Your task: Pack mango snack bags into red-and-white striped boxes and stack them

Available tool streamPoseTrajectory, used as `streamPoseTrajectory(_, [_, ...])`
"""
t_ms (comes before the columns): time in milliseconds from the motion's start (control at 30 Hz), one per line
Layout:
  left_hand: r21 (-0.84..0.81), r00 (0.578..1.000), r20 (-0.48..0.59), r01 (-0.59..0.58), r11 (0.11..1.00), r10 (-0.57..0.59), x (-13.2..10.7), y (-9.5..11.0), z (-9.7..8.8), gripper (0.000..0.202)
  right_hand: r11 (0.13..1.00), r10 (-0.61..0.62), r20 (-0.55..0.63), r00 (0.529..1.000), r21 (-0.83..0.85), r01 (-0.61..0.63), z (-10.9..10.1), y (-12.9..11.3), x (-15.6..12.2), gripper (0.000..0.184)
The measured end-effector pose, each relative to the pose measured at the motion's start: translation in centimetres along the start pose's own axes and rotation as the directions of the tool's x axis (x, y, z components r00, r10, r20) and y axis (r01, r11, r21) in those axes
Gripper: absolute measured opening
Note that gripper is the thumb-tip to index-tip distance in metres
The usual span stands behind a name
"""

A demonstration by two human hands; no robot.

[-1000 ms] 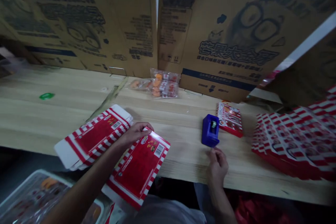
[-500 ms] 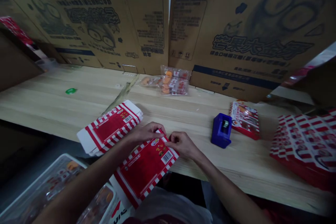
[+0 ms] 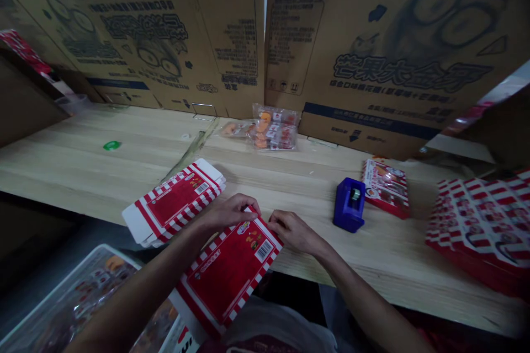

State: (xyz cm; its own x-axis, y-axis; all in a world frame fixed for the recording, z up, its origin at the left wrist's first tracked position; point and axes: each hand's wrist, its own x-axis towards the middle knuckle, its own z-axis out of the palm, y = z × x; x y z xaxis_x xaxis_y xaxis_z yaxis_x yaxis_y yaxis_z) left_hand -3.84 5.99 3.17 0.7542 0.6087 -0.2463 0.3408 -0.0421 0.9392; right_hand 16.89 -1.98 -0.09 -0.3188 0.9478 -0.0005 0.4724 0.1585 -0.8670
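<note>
A red carton with white-striped edges (image 3: 232, 270) lies tilted over the front edge of the table, its printed face and barcode turned up. My left hand (image 3: 236, 210) grips its upper left edge, fingers curled over the rim. At the upper right corner, my right hand (image 3: 290, 230) is closed with thumb and fingertips pinched on the carton's end. The near end of the carton has a pale flap hanging toward my lap. Just left of my hands rests a stack of flat cartons (image 3: 178, 198) in the same red and white print.
A blue tape dispenser (image 3: 349, 205) stands right of my hands, beside a filled carton (image 3: 386, 187). More striped cartons (image 3: 480, 226) are at far right. Clear candy packets (image 3: 273, 128) lie before the cardboard boxes (image 3: 372, 55). A white bin (image 3: 93, 256) of packets sits lower left; a green ring (image 3: 111, 145) lies on the table.
My right fingers have shifted slightly at the carton's end corner and closed in more. The carton has moved a little, while my left hand keeps its grip.
</note>
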Motion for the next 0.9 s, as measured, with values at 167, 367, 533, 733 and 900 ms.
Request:
streamPoseTrajectory(167, [0.048, 0.999, -0.035, -0.033, 0.998, 0.034, -0.2, 0.0, 0.1, 0.023, 1.0, 0.001, 0.0, 1.0, 0.017, -0.001, 0.7, 0.5, -0.2, 0.022])
streamPoseTrajectory(367, [-0.025, 0.999, -0.023, -0.028, 0.999, 0.027, -0.4, -0.4, -0.2, 0.031, 0.967, 0.085, 0.052, 0.995, 0.235, -0.095, 1.1, 0.9, 0.3, 0.027])
streamPoseTrajectory(533, [-0.157, 0.998, -0.056, 0.034, 0.987, -0.043, -1.1, -1.5, -0.5, 0.031, 0.926, 0.123, -0.065, 0.99, 0.367, -0.091, 2.1, 1.3, 0.3, 0.035])
streamPoseTrajectory(733, [-0.297, 0.986, -0.129, 0.065, 0.953, -0.108, -1.8, -0.6, -0.7, 0.03, 0.879, 0.148, -0.131, 0.98, 0.472, -0.07, 2.3, 0.5, 0.7, 0.042])
streamPoseTrajectory(900, [-0.39, 0.987, -0.116, 0.053, 0.919, -0.107, -2.2, -0.5, -0.6, 0.029, 0.792, 0.232, -0.13, 0.964, 0.6, -0.11, 2.4, -0.6, 1.3, 0.042])
